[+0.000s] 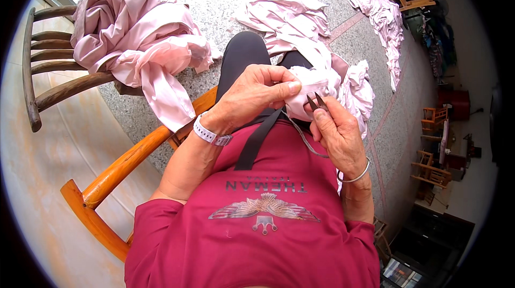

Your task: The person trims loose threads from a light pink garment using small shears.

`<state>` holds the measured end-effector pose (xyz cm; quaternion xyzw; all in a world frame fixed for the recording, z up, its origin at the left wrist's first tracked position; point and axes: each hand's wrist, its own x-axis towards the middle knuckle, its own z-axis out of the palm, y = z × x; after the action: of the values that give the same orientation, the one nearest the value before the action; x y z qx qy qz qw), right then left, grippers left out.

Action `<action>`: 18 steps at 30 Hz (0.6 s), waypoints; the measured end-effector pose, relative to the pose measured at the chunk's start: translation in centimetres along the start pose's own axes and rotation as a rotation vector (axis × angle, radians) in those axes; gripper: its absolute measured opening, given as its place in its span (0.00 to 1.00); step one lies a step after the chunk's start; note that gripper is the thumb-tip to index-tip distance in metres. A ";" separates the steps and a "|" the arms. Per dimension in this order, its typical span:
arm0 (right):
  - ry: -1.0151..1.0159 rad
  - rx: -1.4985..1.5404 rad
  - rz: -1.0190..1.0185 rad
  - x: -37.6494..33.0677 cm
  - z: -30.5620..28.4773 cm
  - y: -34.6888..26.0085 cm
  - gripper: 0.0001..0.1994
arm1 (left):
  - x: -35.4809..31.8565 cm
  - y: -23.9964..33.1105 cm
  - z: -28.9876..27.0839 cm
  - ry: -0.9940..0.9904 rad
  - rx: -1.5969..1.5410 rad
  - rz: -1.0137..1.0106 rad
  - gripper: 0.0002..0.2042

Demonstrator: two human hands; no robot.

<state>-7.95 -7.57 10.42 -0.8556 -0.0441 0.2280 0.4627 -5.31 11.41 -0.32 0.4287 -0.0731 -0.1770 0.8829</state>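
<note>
Over my lap lies a pale pink cloth [314,81], its edge bunched up between my hands. My left hand [252,95], with a white watch on its wrist, pinches that edge between thumb and fingertips. Thread snips [317,102] with dark, pointed blades sit in my right hand [339,135]. Their tips stand slightly apart and point up beside the cloth, close to my left thumb. Whether the blades touch the cloth I cannot tell. My right fingers are curled round the snips, hiding most of their body. A thin grey cord [303,135] hangs below the cloth.
On the left, a wooden chair [59,92] carries a heap of pink cloth [129,36]. An orange-brown wooden armrest [129,162] runs beside my left arm. More pink cloth [284,14] spreads ahead, and another length [381,25] drapes at the right. Small wooden chairs [432,170] stand farther right.
</note>
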 end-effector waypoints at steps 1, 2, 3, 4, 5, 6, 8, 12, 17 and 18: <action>0.002 0.000 -0.001 0.0 0.0 0.1 0.10 | 0.0 0.0 0.0 -0.001 0.003 0.000 0.07; 0.002 0.000 -0.003 0.0 0.0 0.1 0.10 | 0.0 0.0 0.0 -0.001 0.004 -0.005 0.07; 0.001 -0.001 0.000 0.0 0.0 0.1 0.10 | 0.0 0.0 0.0 -0.001 0.004 -0.011 0.07; -0.001 -0.003 0.003 0.1 0.0 0.0 0.10 | 0.0 -0.1 -0.1 -0.001 0.005 -0.016 0.07; -0.002 -0.005 0.007 0.1 0.0 -0.1 0.10 | 0.0 -0.1 -0.1 -0.001 0.005 -0.014 0.07; -0.004 -0.003 0.007 0.1 0.0 -0.1 0.10 | 0.0 -0.1 -0.1 0.000 0.005 -0.012 0.07; -0.007 0.001 0.008 0.1 0.1 -0.2 0.09 | 0.0 -0.1 -0.1 0.000 0.004 -0.011 0.07; 0.012 0.004 -0.012 0.2 0.3 0.0 0.09 | 0.0 -0.1 -0.1 -0.015 -0.021 -0.020 0.07; 0.043 0.001 -0.090 0.5 0.6 0.7 0.08 | 0.0 -0.1 -0.1 -0.036 -0.064 -0.036 0.07; 0.063 -0.013 -0.106 0.5 0.7 0.6 0.08 | 0.0 -0.2 -0.2 -0.047 -0.083 -0.033 0.07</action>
<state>-7.93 -7.23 9.39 -0.8619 -0.0761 0.1758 0.4695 -5.32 11.42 -0.60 0.3886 -0.0794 -0.2044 0.8949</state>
